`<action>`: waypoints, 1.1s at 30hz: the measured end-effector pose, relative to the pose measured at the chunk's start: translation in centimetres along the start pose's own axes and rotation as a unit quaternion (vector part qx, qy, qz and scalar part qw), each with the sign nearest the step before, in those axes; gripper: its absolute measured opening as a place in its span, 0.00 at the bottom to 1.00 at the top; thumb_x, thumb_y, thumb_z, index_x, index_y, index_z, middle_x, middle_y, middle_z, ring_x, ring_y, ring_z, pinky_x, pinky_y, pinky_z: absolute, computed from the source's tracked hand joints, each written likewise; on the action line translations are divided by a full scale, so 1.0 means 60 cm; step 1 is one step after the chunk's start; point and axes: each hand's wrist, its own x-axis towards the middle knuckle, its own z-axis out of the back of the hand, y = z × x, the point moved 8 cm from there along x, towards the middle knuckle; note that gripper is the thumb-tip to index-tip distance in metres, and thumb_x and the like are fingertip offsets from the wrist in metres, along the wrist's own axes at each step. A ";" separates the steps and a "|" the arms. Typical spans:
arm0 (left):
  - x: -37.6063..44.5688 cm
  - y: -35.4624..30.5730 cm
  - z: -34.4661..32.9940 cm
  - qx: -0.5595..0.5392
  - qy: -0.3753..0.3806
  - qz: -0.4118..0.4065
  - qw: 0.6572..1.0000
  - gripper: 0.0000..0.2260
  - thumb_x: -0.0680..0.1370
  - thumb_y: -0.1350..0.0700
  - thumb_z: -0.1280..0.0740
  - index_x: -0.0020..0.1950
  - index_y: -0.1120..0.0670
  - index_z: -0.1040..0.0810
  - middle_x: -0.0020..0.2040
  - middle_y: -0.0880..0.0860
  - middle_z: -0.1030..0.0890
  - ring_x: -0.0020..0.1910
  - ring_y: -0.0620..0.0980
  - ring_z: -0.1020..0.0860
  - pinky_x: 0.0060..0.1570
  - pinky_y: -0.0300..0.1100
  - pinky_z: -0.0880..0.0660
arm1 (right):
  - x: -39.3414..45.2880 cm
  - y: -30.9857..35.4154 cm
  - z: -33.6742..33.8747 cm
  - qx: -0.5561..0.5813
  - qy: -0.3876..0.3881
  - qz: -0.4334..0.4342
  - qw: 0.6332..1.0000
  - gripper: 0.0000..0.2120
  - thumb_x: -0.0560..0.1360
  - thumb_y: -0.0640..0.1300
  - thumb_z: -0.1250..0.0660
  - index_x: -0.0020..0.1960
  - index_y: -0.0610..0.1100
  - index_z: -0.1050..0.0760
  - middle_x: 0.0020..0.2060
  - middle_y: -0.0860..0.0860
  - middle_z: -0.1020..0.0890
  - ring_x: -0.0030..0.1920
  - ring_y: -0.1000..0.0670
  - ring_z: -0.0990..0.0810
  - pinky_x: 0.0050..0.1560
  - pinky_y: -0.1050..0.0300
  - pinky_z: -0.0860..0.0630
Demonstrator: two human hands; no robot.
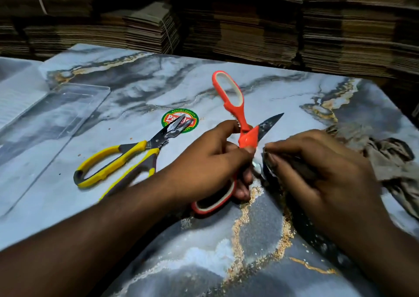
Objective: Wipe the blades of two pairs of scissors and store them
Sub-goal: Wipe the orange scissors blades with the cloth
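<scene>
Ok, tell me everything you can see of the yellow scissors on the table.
The yellow-and-grey plastic-handled scissors with metal blades lie flat on the marbled blue-grey tabletop, left of both hands, which do not touch them. Handles point toward the near left, blades toward the far right. They lie open, handles and blades spread apart, and the blade tips rest over a round green-and-red sticker. The shiny blades look smeared or marked, though I cannot tell with what.

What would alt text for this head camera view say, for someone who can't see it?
A person's left hand grips open orange scissors while the right hand wipes one blade with a cloth on a marbled table. Yellow scissors lie to the left, near a clear tray.
</scene>
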 end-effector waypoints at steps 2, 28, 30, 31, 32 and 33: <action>0.003 0.003 -0.006 0.014 -0.001 -0.016 1.000 0.08 0.88 0.57 0.40 0.66 0.55 0.28 0.33 0.59 0.21 0.30 0.61 0.19 0.35 0.50 0.20 | 0.007 -0.014 -0.007 0.009 -0.012 -0.045 0.999 0.09 0.78 0.46 0.26 0.56 0.44 0.15 0.47 0.52 0.15 0.48 0.57 0.19 0.54 0.72 0.28; 0.009 0.012 0.002 0.003 -0.032 -0.037 0.999 0.08 0.88 0.58 0.40 0.57 0.60 0.23 0.32 0.57 0.23 0.27 0.60 0.20 0.34 0.49 0.22 | -0.001 -0.007 -0.030 -0.001 0.018 -0.005 1.000 0.06 0.77 0.44 0.26 0.51 0.43 0.12 0.46 0.49 0.19 0.47 0.50 0.19 0.50 0.58 0.25; 0.009 0.013 0.000 0.006 -0.032 -0.034 0.999 0.08 0.88 0.58 0.40 0.56 0.60 0.23 0.32 0.57 0.23 0.26 0.60 0.21 0.33 0.50 0.22 | -0.007 0.003 -0.030 -0.023 0.022 0.023 0.999 0.07 0.78 0.44 0.26 0.50 0.41 0.13 0.45 0.48 0.20 0.45 0.46 0.20 0.47 0.52 0.25; 0.010 0.012 0.000 0.011 -0.033 -0.034 0.999 0.08 0.88 0.58 0.40 0.56 0.59 0.23 0.32 0.57 0.23 0.26 0.60 0.20 0.33 0.52 0.22 | -0.006 0.003 -0.031 -0.031 0.020 0.026 0.999 0.07 0.78 0.44 0.26 0.50 0.41 0.13 0.44 0.47 0.21 0.44 0.45 0.21 0.46 0.50 0.25; 0.011 0.012 0.000 0.016 -0.034 -0.036 0.999 0.09 0.88 0.57 0.40 0.56 0.59 0.23 0.32 0.56 0.23 0.26 0.60 0.20 0.33 0.53 0.22 | -0.002 0.000 -0.032 -0.037 0.018 0.023 0.999 0.07 0.78 0.44 0.26 0.50 0.41 0.13 0.44 0.47 0.21 0.44 0.45 0.21 0.45 0.49 0.25; 0.011 0.011 0.000 0.021 -0.035 -0.037 0.998 0.09 0.88 0.57 0.40 0.56 0.60 0.23 0.32 0.56 0.23 0.27 0.61 0.20 0.33 0.54 0.21 | 0.003 -0.002 -0.033 -0.040 0.015 0.018 0.999 0.07 0.78 0.43 0.27 0.49 0.40 0.14 0.44 0.47 0.21 0.44 0.45 0.22 0.44 0.49 0.25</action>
